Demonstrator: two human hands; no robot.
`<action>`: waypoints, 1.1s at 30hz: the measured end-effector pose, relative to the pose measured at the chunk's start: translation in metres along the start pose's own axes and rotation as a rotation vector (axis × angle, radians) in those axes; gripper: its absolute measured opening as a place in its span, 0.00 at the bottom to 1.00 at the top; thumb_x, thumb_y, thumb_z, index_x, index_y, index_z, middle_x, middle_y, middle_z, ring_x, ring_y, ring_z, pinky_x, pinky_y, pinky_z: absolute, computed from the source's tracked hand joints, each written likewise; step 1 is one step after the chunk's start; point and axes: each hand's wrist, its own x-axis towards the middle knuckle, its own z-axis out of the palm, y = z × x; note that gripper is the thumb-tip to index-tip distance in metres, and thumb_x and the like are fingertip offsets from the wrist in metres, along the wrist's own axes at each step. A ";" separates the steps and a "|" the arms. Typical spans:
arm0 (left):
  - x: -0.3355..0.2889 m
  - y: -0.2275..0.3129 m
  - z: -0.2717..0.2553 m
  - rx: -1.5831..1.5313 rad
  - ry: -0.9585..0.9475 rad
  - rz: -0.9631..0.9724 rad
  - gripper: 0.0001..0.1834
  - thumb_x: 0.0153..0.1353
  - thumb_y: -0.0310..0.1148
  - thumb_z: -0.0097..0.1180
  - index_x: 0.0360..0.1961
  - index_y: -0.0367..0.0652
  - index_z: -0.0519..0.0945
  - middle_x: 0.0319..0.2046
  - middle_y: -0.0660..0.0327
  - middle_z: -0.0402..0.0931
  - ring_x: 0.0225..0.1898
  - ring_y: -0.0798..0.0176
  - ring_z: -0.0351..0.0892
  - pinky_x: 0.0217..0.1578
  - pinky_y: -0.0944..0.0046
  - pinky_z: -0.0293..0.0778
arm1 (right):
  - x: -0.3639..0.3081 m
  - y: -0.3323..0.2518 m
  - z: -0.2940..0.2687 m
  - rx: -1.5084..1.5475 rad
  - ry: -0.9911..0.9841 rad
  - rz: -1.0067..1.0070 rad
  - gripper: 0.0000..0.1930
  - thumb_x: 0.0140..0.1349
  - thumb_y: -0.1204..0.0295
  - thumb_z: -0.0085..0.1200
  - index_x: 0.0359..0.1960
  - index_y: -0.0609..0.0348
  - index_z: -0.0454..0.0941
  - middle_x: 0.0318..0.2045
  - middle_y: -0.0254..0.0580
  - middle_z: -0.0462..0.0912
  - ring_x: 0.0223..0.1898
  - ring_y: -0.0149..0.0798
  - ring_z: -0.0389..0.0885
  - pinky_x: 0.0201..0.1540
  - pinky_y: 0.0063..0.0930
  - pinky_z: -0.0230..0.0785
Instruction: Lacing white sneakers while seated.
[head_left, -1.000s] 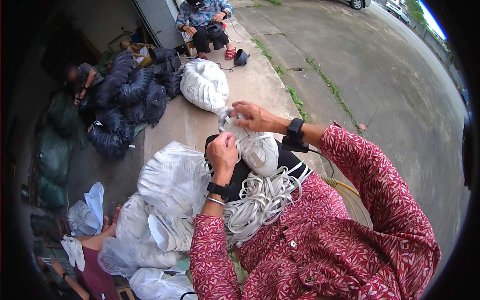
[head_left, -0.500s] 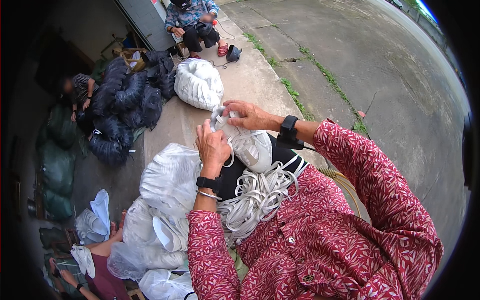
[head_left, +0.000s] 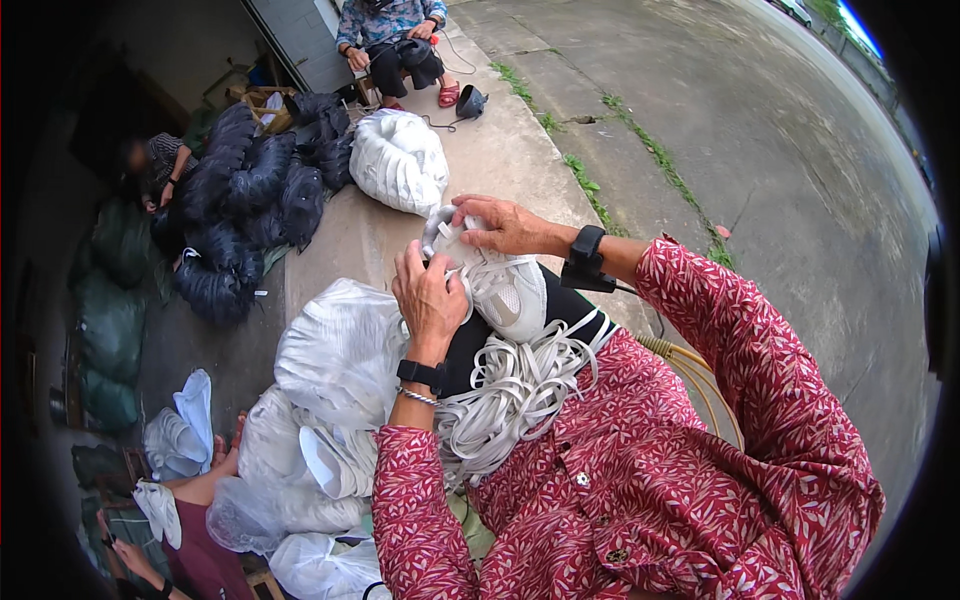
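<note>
A white sneaker (head_left: 512, 298) with a mesh toe rests on my lap, its toe toward me and its collar facing away. My left hand (head_left: 432, 300) grips the sneaker along its left side near the laced part. My right hand (head_left: 508, 228) is curled over the collar and tongue, thumb and fingers bent around the upper; the fingertips partly hide what they pinch. Just below the toe, a loose heap of flat white shoelaces (head_left: 510, 395) lies across my dark-covered lap, with some strands hanging toward the right.
White bundles of shoe parts (head_left: 340, 350) in clear plastic stand at my left, another white bundle (head_left: 400, 165) ahead. Black bundles (head_left: 245, 205) are piled farther left. One co-worker (head_left: 392, 45) sits ahead; others are at the left. A yellow hose (head_left: 690, 370) lies at my right.
My right hand has lifted slightly and shifted a little to the right at the collar. My left hand stays on the shoe's side. The view has tilted slightly.
</note>
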 end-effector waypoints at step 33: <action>0.005 -0.012 0.038 -0.293 -0.011 -0.265 0.04 0.45 0.26 0.57 0.24 0.38 0.78 0.56 0.37 0.59 0.58 0.41 0.60 0.57 0.58 0.57 | 0.003 -0.040 0.005 -0.844 -0.217 -0.102 0.11 0.49 0.68 0.52 0.29 0.63 0.78 0.52 0.54 0.66 0.58 0.48 0.61 0.54 0.47 0.57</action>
